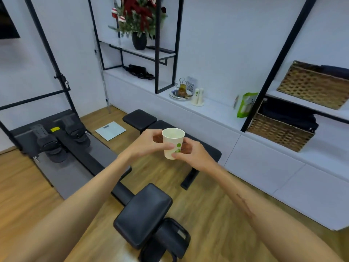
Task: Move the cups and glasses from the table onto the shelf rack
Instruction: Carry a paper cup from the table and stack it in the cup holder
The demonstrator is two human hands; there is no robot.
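— Where's the cup?

— The paper cup (173,143) is upright in mid-air in front of me, over the black bench (198,146). My left hand (149,143) curls round its far side, my right hand (190,154) pinches low near the base, so it stays level.

— And where to?

— Probably the white shelf (217,110) along the wall, beside the two paper cups (198,96) already standing there.

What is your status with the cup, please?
Both hands, left and right, hold the paper cup upright in mid-air. Shelf ahead. Black bench in between.
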